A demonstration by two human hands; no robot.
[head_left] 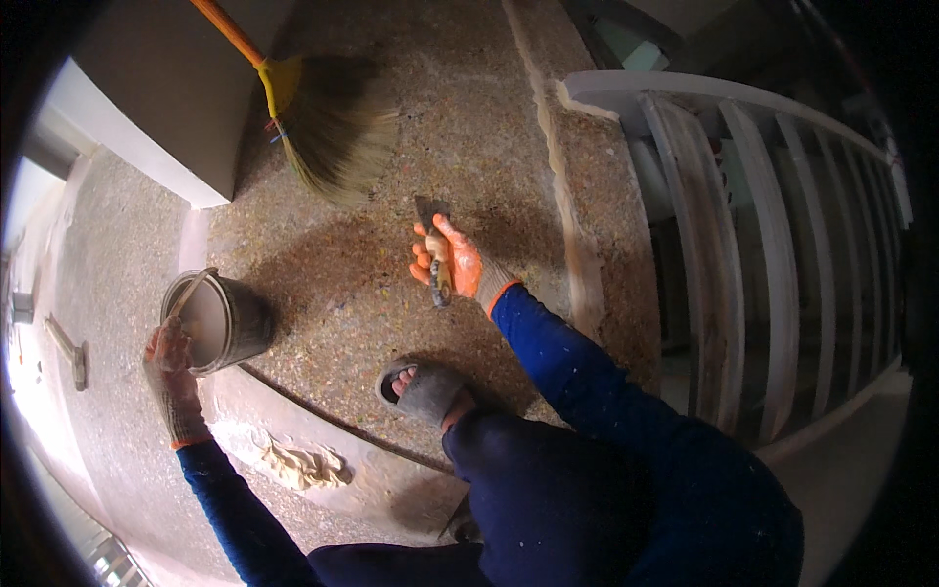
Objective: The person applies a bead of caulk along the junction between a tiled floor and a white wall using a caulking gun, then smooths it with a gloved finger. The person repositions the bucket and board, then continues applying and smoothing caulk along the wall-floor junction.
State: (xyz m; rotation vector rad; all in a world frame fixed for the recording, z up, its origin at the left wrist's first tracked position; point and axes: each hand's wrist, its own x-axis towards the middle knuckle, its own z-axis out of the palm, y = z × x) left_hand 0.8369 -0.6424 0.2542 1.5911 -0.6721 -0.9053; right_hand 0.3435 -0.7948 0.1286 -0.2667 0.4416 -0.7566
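Observation:
My right hand (458,256), in an orange-palmed work glove, holds a putty knife (440,266) above the speckled floor. The knife's worn handle lies across the palm, and its dark blade points away from me. At the left, my left hand (171,364) is closed at the near side of a dark bucket (252,318), gripping what looks like its handle (194,293). Pale grey, smooth-looking material (207,328) shows inside the bucket. The left glove is smeared and its fingertips are partly hidden.
A broom (328,127) rests bristles-down beside a wall corner (210,186). White railings (773,254) run along the right. A crumpled pale cloth or bag (298,462) lies near my sandalled foot (425,391). A long-handled tool (70,352) lies far left.

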